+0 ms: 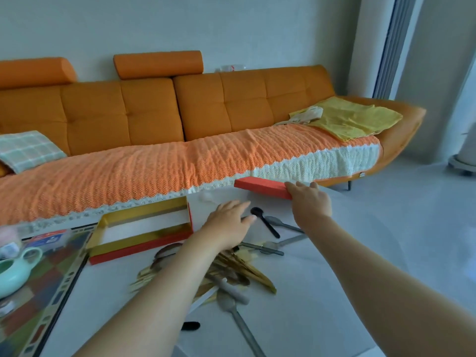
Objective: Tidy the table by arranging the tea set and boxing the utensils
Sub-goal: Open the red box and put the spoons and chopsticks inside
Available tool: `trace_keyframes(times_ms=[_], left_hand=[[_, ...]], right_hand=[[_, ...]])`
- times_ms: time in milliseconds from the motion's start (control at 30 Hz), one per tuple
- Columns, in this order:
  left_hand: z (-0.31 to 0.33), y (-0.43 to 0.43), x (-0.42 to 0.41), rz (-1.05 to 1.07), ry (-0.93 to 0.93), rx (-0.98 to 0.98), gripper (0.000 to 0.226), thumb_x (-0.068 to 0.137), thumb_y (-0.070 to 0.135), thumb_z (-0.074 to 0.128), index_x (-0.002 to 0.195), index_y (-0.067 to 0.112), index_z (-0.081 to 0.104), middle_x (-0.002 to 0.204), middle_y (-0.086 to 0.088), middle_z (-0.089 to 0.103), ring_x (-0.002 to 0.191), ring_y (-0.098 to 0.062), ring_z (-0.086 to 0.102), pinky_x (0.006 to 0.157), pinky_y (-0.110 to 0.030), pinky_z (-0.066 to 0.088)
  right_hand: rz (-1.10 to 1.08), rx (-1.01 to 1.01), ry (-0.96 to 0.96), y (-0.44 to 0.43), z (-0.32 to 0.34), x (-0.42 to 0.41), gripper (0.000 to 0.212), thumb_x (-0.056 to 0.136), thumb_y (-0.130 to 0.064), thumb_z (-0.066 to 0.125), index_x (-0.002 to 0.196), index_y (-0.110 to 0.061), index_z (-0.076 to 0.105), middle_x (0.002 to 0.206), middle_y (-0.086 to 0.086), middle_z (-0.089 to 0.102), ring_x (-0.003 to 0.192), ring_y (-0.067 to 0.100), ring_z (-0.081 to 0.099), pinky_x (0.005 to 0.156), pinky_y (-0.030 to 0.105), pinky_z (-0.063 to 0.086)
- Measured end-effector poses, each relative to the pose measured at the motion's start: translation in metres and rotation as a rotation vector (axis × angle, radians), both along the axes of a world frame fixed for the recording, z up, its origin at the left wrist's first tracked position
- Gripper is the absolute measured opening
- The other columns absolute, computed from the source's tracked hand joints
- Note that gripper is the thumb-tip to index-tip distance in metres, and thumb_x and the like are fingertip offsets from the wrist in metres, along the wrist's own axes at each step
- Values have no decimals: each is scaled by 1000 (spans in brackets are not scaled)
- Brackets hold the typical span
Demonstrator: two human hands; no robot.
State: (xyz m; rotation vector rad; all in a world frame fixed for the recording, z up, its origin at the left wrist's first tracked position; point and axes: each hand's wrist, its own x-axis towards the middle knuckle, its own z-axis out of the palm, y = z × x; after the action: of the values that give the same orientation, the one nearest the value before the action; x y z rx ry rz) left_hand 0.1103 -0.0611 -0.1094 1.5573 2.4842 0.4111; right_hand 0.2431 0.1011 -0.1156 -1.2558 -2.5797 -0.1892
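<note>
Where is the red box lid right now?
Head view: the red lid is at the far edge of the table by the sofa, gripped by the right hand, right of the open box.

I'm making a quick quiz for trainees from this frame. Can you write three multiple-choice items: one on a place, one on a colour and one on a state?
1. Where does the teapot stand? A. far left B. centre C. far right
2. What colour is the lid? A. blue B. red C. green
3. The box is: A. shut B. open, nothing seen inside C. open, packed full
Key: 1 A, it sits on the tray at the left edge. 2 B, the right hand grips a red lid. 3 B, its white floor shows bare.
</note>
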Motion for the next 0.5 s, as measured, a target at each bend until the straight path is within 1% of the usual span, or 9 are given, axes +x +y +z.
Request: trace_keyframes(times_ms=[67,133,167,200,233,333,400,500], left_hand=[[-3,11,1,12,-34,-52,60,101,57,28,155,34,17,163,8,14,150,-16,8,120,-46,14],[-5,19,2,17,-53,-76,63,100,58,29,156,33,15,164,8,12,150,-16,7,120,-44,13],[-5,22,2,20,-60,-83,63,100,58,30,156,33,15,164,8,12,150,-16,6,120,-44,13],[-5,24,3,26,-64,-89,63,100,58,30,156,33,14,164,8,11,150,-17,5,120,-44,12],[-6,26,4,32,-64,-99,64,100,58,30,156,33,14,164,7,10,150,-17,5,119,-44,12],[-7,31,5,30,-63,-137,64,100,58,29,156,31,17,164,5,14,150,-19,8,119,-41,13],[-8,30,7,27,-64,-158,64,100,58,29,156,29,21,163,4,19,149,-20,12,119,-41,15],[-8,25,7,35,-54,-154,63,100,57,32,154,25,27,160,2,24,147,-20,18,118,-40,20]], right_hand=[[-31,-40,-28,5,-1,0,42,95,-11,49,133,-27,48,120,0,57,124,28,44,75,35,48],[-47,-89,-38,10,-3,2,32,97,-27,50,129,-27,51,121,3,56,126,29,40,75,36,44],[-45,-116,-46,13,-5,2,36,96,-39,51,129,-27,50,124,5,55,128,30,37,78,38,44],[-33,-143,-64,16,-6,2,44,94,-49,50,131,-27,48,128,8,53,130,32,34,84,40,43],[-18,-166,-80,18,-8,3,51,91,-54,49,134,-26,45,132,11,50,131,34,32,90,43,42],[3,-236,-79,18,-11,1,68,85,-55,47,143,-23,35,140,17,40,132,37,28,99,48,36],[-3,-260,-76,18,-13,-2,76,84,-56,46,148,-20,28,146,19,34,135,39,24,104,50,32],[-26,-294,-88,15,-12,-7,78,87,-52,44,152,-17,20,152,20,26,139,39,18,109,53,25]])
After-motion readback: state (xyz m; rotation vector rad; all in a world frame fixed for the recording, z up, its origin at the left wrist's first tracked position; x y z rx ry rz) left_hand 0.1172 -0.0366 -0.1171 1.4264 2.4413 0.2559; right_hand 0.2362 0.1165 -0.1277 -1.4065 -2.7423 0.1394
